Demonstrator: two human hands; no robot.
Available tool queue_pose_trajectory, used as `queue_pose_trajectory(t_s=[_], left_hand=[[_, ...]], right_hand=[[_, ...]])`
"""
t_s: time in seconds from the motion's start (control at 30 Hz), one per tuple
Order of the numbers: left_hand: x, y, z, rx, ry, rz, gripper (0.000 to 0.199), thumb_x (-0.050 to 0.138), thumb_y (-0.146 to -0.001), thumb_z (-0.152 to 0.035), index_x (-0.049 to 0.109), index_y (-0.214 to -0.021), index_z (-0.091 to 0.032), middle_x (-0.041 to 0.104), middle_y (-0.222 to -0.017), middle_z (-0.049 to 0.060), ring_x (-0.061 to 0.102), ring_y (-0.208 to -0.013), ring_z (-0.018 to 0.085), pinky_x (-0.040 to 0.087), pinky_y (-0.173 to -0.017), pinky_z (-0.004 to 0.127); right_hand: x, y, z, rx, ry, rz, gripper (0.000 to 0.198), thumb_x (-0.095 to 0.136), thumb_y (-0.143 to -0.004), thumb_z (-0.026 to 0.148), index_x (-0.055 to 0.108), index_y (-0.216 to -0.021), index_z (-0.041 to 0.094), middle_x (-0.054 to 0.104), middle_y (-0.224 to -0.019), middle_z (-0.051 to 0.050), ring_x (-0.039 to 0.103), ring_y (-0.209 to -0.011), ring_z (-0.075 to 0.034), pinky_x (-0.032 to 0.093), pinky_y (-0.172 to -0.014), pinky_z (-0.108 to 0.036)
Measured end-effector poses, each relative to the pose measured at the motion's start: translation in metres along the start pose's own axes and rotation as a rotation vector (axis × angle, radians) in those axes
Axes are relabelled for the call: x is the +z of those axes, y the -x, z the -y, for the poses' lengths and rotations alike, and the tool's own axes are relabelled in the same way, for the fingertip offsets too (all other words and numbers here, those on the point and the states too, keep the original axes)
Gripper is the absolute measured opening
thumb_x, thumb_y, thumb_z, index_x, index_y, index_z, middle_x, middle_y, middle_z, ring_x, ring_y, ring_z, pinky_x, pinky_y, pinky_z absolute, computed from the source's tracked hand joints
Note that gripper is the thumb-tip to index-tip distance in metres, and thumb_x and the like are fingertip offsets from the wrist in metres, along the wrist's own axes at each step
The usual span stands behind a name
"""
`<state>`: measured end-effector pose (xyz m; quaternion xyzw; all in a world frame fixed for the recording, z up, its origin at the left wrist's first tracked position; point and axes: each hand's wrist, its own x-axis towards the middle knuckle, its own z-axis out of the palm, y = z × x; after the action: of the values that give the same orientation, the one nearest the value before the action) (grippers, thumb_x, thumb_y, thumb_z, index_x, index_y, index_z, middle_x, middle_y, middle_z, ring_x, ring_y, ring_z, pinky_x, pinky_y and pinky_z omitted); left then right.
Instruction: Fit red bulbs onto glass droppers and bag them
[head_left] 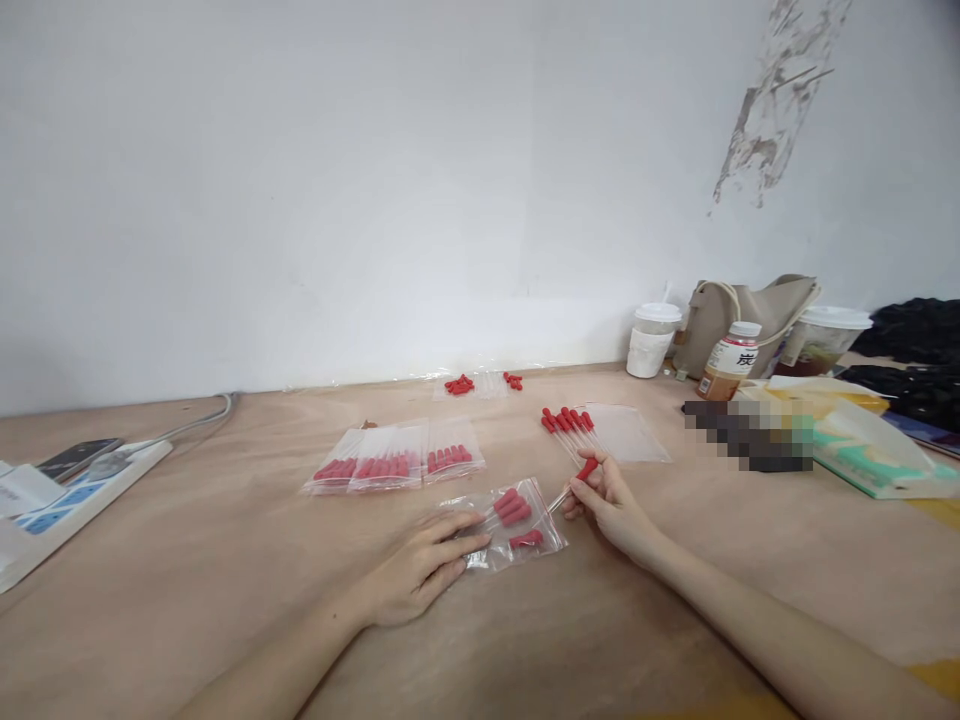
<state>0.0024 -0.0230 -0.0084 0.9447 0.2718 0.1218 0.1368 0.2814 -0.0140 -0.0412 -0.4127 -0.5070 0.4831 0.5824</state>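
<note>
A clear zip bag lies on the table in front of me with several red-bulbed droppers inside. My left hand rests on its left end, fingers stretched out flat over the plastic. Between the thumb and fingers of my right hand is a dropper, held by its red rubber bulb. Its thin clear tube points down-left to the bag's right edge, and whether the tip is inside I cannot tell. Just beyond my right hand, several loose droppers lie side by side, bulbs pointing away from me.
Filled zip bags lie at centre left. More red-bulbed pieces sit by the wall. An unfilled-looking bag is behind the loose droppers. A power strip stands left; a cup, bottle and handbag stand right.
</note>
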Motion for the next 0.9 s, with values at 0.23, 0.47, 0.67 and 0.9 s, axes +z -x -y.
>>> queue_pose_trajectory(t_s=[0.23,0.47,0.67,0.9], left_hand=[[0.0001,-0.0014,0.0004,0.000,0.005,0.008,0.037,0.034,-0.090,-0.025,0.038,-0.126,-0.032,0.035,-0.134,0.000,0.034,-0.121,0.020,0.030,-0.099,0.038],[0.0012,-0.0009,0.0008,-0.006,-0.006,-0.004,0.035,0.034,-0.090,-0.028,0.040,-0.125,-0.031,0.036,-0.134,0.000,0.035,-0.120,0.019,0.030,-0.099,0.036],[0.0027,-0.0010,0.0016,-0.010,-0.019,-0.001,0.037,0.036,-0.089,-0.028,0.039,-0.125,-0.031,0.035,-0.134,0.000,0.034,-0.120,0.019,0.031,-0.099,0.035],[0.0003,-0.0009,-0.0010,-0.002,-0.019,-0.021,0.045,0.037,-0.089,-0.028,0.025,-0.132,-0.031,0.036,-0.134,0.001,0.035,-0.120,0.019,0.031,-0.099,0.038]], right_hand=[[0.0031,0.0020,0.0034,-0.013,0.009,-0.017,0.052,0.060,-0.067,0.044,0.026,-0.102,0.024,0.052,-0.065,0.005,0.057,-0.057,-0.013,0.047,-0.056,-0.028],[0.0044,0.0039,0.0044,-0.004,0.005,0.019,0.050,0.061,-0.068,0.043,0.029,-0.102,0.024,0.052,-0.063,0.006,0.056,-0.055,-0.011,0.047,-0.054,-0.026],[0.0032,0.0022,0.0015,0.063,0.021,0.039,0.043,0.062,-0.065,0.045,0.045,-0.094,0.019,0.057,-0.070,0.001,0.058,-0.064,-0.013,0.048,-0.065,-0.032],[-0.0031,0.0062,0.0078,-0.191,0.611,0.205,0.019,0.060,-0.069,0.031,0.066,-0.082,0.020,0.056,-0.070,-0.002,0.049,-0.059,-0.012,0.040,-0.055,-0.025]])
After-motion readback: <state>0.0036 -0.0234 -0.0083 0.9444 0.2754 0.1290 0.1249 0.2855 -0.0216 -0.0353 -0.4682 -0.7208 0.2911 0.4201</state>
